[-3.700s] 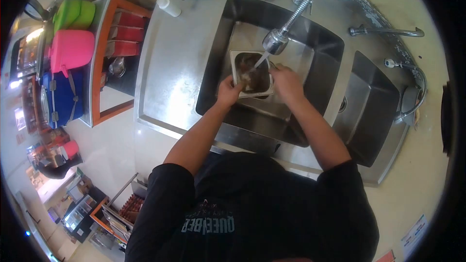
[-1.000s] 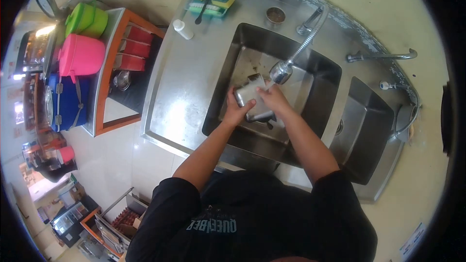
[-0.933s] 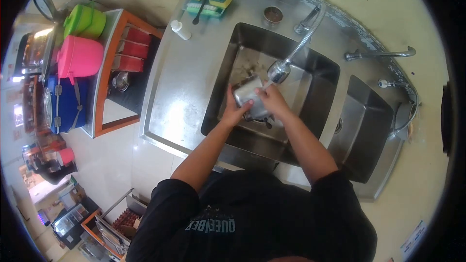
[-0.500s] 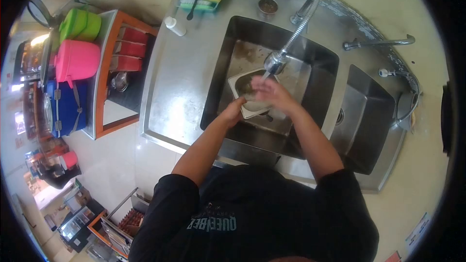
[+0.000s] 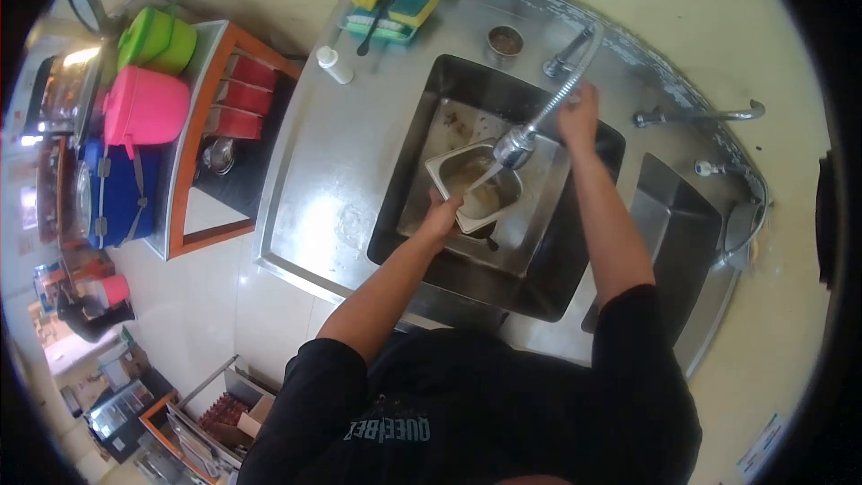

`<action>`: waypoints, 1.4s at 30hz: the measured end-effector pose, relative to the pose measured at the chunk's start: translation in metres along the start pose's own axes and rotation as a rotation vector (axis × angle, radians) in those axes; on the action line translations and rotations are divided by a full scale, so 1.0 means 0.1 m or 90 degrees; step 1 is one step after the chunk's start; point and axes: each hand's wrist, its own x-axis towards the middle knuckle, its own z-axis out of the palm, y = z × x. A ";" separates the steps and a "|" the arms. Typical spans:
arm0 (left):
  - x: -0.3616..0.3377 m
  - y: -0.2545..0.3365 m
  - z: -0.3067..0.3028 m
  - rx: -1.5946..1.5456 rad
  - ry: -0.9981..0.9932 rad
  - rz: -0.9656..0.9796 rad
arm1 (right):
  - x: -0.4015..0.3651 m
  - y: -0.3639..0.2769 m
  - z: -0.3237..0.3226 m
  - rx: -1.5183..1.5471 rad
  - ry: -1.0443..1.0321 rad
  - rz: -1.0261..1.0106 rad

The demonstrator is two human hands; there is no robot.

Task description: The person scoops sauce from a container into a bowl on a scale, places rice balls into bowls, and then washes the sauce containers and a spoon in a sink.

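Note:
In the large sink basin (image 5: 552, 216) is a rectangular metal container (image 5: 435, 164), tilted, with cloudy water in it. My left hand (image 5: 440, 218) grips its near left rim. A stream of water runs into the container from the spray head (image 5: 514, 146) of a coiled-spring faucet (image 5: 568, 83). Beyond and to the right, my right hand (image 5: 577, 115) is raised beside the faucet hose near its base, fingers bent; what they touch is partly hidden. Dark bits of residue (image 5: 456, 126) lie on the basin floor.
A small metal cup (image 5: 505, 41), a white bottle (image 5: 335, 65) and a sponge tray (image 5: 382, 25) stand behind the basin. A second tap (image 5: 700, 115) overhangs the smaller sink (image 5: 669, 233). Left is a shelf (image 5: 206, 139) with a pink container (image 5: 146, 106).
My right hand has moved from over the container to the faucet's base at the upper right. My left hand still holds the container. The camera view has shifted slightly.

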 end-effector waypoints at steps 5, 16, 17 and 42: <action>-0.06 -0.09 -0.13 0.010 -0.001 -0.017 | 0.14 -0.11 0.23 -0.010 -0.118 -0.086; -0.18 -0.29 -0.08 0.040 0.020 -0.030 | 1.04 -1.51 1.99 0.310 -0.253 0.141; -0.20 -0.29 -0.07 0.024 -0.014 -0.051 | 1.08 -1.52 2.15 0.268 -0.266 0.106; 0.21 -0.33 -0.29 0.277 0.108 0.207 | -1.98 -0.31 0.93 0.349 -0.790 0.197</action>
